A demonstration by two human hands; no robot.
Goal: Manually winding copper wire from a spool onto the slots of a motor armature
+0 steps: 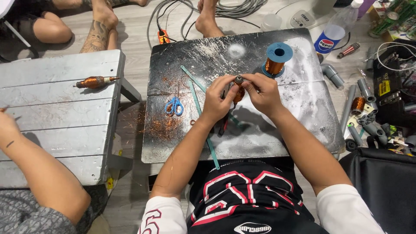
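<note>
Right now I have the copper-wound armature (238, 92) pinched upright between both hands above the bench (277, 138), left hand (218, 99) gripping its body, right hand (261, 92) closed on the top end, wire spool (276, 60) just beyond.

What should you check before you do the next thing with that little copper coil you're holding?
1. Both hands on the coil: ok. The left hand and right hand pinch the small copper-wound armature between them.
2. Wire supply close: ok. The blue spool of copper wire stands upright just behind the hands.
3. Wire running from spool to coil: cannot tell, too thin to see.
4. Scissors near: ok. The blue-handled scissors lie on the black board, left of the hands.
5. Board tidy: not ok. Copper wire scraps are scattered near the scissors.
6. Neighbour clear: ok. Another person's arm stays over the grey bench.
</note>
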